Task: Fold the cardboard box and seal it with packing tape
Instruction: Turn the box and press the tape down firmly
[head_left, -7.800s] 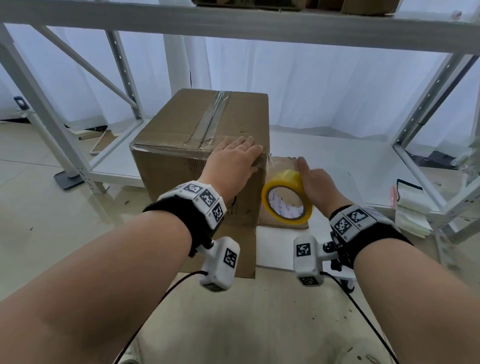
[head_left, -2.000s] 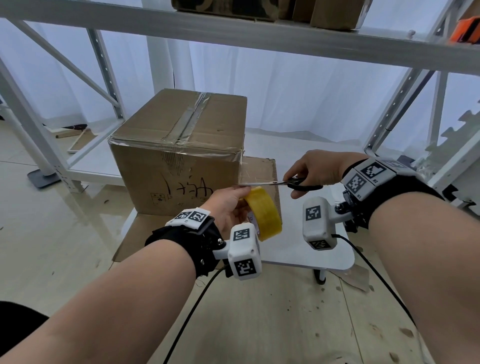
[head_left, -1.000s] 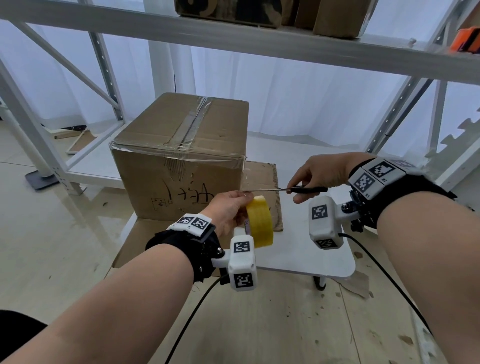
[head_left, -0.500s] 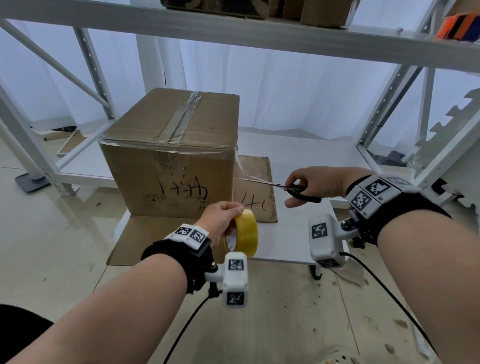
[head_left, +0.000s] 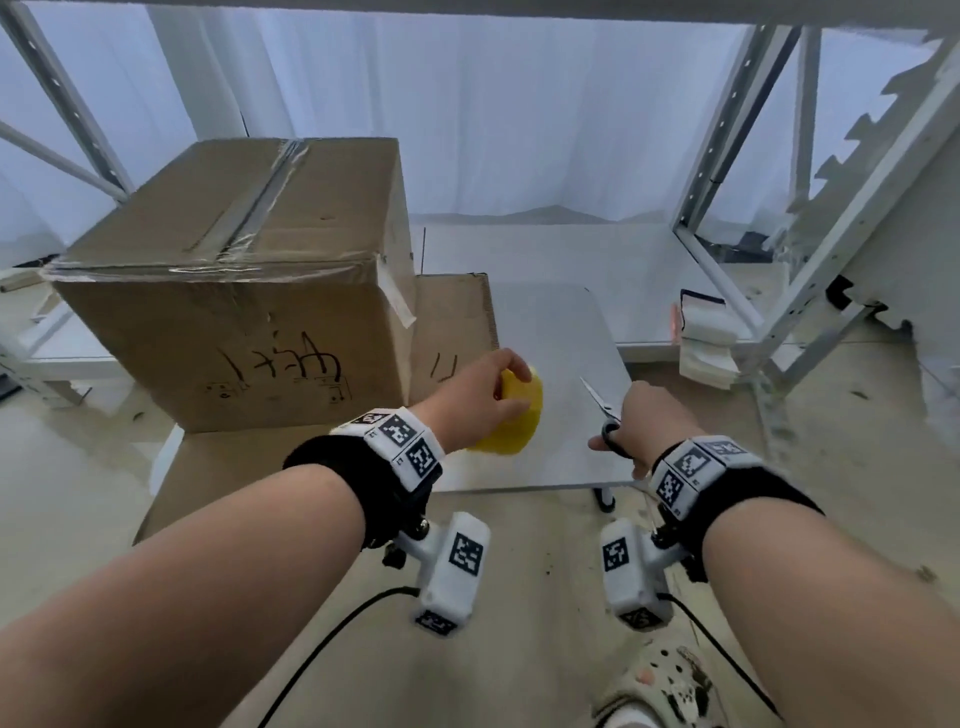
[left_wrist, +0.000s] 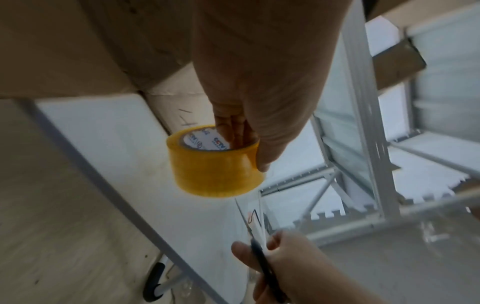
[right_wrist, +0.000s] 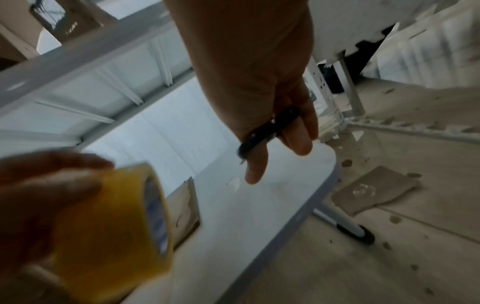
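The closed cardboard box stands on flat cardboard at the left, with clear tape along its top seam and a cut strip of tape stuck over its right front corner. My left hand grips the yellow tape roll, fingers inside the core and thumb outside, just above the small white table. My right hand holds black-handled scissors by the handles, blades pointing away over the table's right part.
A sheet of flat cardboard lies under and beside the box. White metal shelf posts stand behind and to the right. A stack of white packets sits on the low shelf at right. A cardboard scrap lies on the floor.
The tape between roll and box has been cut and its end now lies on the box corner. Both hands came down toward the table, with roll and scissors still held.
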